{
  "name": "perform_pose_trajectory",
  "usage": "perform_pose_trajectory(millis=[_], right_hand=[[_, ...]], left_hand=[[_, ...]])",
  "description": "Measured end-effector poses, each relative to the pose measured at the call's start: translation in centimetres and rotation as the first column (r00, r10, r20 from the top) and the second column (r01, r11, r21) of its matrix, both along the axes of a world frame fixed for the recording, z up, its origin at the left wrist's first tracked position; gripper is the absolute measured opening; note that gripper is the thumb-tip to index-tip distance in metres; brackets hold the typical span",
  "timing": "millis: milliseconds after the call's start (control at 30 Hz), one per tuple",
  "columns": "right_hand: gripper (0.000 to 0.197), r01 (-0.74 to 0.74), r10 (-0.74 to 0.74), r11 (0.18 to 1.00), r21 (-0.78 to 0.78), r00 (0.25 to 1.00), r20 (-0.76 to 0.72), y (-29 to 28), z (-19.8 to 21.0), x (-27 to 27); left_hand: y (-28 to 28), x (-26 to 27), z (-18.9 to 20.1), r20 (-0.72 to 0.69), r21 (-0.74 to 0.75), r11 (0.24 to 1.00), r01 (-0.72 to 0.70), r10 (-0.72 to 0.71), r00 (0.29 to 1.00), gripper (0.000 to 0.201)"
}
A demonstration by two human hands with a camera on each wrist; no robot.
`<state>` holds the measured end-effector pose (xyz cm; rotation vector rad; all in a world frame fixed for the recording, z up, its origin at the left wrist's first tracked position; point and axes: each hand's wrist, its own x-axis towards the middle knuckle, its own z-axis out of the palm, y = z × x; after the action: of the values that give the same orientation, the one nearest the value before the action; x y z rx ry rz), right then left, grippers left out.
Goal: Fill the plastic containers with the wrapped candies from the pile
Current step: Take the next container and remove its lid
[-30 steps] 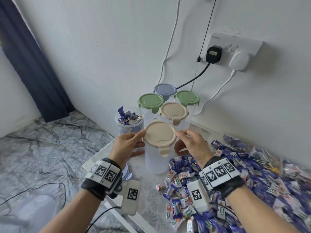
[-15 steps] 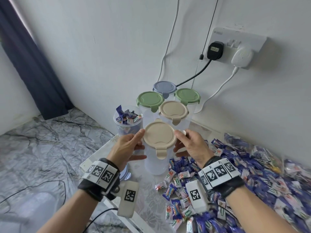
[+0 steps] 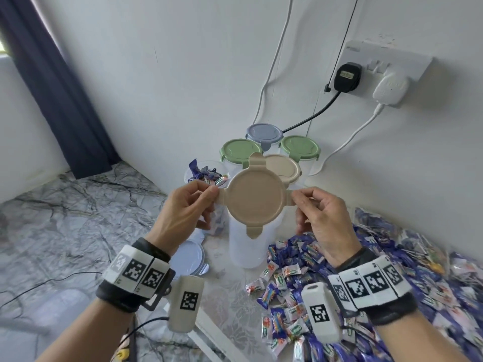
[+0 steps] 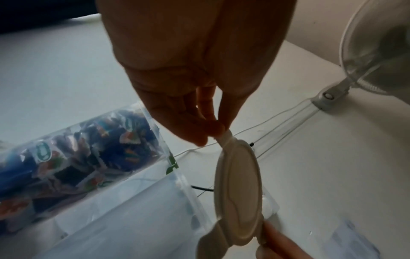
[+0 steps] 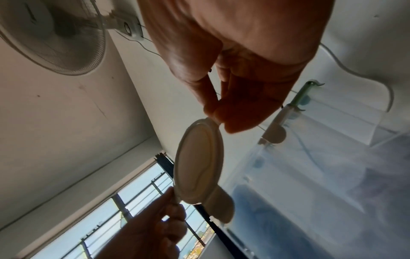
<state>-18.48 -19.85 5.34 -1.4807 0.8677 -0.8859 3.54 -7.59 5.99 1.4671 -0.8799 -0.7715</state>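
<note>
A beige round lid [image 3: 256,197] with clip tabs hangs in the air above a clear, empty plastic container [image 3: 248,244]. My left hand [image 3: 188,207] pinches its left tab and my right hand [image 3: 317,212] pinches its right tab. The wrist views show the same lid [image 4: 238,196] [image 5: 198,163] edge-on, each tab pinched between thumb and fingers. Left of it stands an open container of wrapped candies [image 3: 206,176] [image 4: 73,156]. The candy pile [image 3: 339,283] covers the table to the right.
Behind stand closed containers with green lids [image 3: 239,150] [image 3: 300,146], a blue-grey lid [image 3: 264,131] and a beige lid [image 3: 286,167]. A loose blue-grey lid [image 3: 188,257] lies on the table near my left wrist. Cables hang from a wall socket [image 3: 366,71].
The beige lid has come off the front container and risen, held by both hands at its side tabs, which now stick out flat.
</note>
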Motion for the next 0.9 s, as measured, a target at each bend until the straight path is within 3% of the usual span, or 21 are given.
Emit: perform_pose_trajectory(millis=[100, 233, 333, 467, 600, 767, 900], right_hand=[[0.013, -0.039, 0.034, 0.998, 0.047, 0.994, 0.099, 2.0, 0.8, 0.0], [0.028, -0.141, 0.118, 0.983, 0.117, 0.976, 0.182, 5.5, 1.1, 0.5], [0.029, -0.186, 0.158, 0.969, 0.164, 0.972, 0.171, 7.4, 0.6, 1.2], [0.013, -0.199, 0.179, 0.964, 0.175, 0.976, 0.122, 8.8, -1.1, 2.8], [0.014, -0.259, 0.260, 0.958, 0.123, 0.965, 0.005, 9.4, -4.4, 5.0], [0.016, -0.287, 0.258, 0.957, -0.048, 0.913, -0.317, 9.5, -9.6, 8.2], [0.028, -0.360, 0.228, 0.918, -0.167, 0.824, -0.519, 9.0, -11.4, 10.0]], left_hand=[[2.3, 0.5, 0.5, -0.045, -0.040, 0.999, 0.010, -0.012, 0.999, 0.020], [5.6, 1.5, 0.0, -0.109, -0.035, 0.999, -0.035, 0.031, 0.994, 0.032], [7.3, 2.0, -1.0, -0.148, -0.017, 0.997, -0.073, 0.070, 0.986, 0.030], [8.5, 3.1, -3.0, -0.097, 0.034, 0.994, -0.101, 0.104, 0.990, 0.023], [9.3, 5.6, -6.0, 0.060, 0.112, 0.978, -0.175, 0.169, 0.984, 0.007], [9.5, 8.7, -10.6, 0.344, 0.220, 0.956, -0.195, 0.111, 0.932, 0.019], [8.4, 9.7, -12.7, 0.429, 0.253, 0.938, -0.238, 0.112, 0.896, 0.017]])
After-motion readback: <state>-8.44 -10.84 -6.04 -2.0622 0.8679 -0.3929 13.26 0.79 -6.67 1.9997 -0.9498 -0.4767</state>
